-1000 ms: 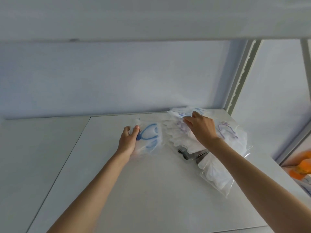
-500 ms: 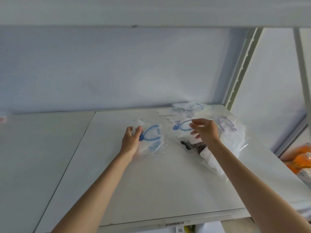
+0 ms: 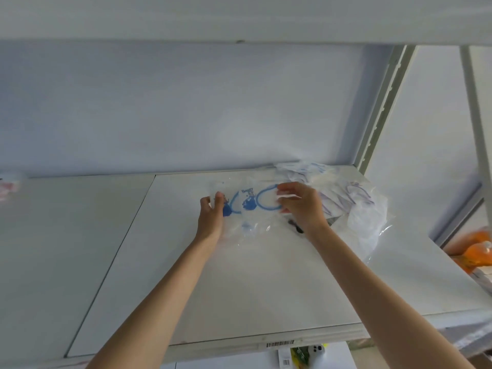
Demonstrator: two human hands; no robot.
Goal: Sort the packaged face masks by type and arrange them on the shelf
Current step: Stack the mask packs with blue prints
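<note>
On the white shelf (image 3: 239,283) lie clear packets of face masks. My left hand (image 3: 211,218) rests on the left edge of a blue-printed mask packet (image 3: 234,206). My right hand (image 3: 300,206) pinches a second blue-printed mask packet (image 3: 262,199) and holds it over the first one. Behind my right hand sits a loose pile of mask packets (image 3: 356,201), some with purple print, some plain white. A small dark object (image 3: 294,226) shows under my right wrist.
A shelf upright (image 3: 380,110) stands at the back right. The shelf board above (image 3: 239,20) spans the top. Orange packages (image 3: 476,249) lie at the far right. A pinkish item (image 3: 8,186) sits at the far left. A barcode label (image 3: 279,344) marks the front edge.
My right hand has lifted a blue-printed packet out of the pile and carried it left, onto the packet under my left hand. My left hand stayed in place.
</note>
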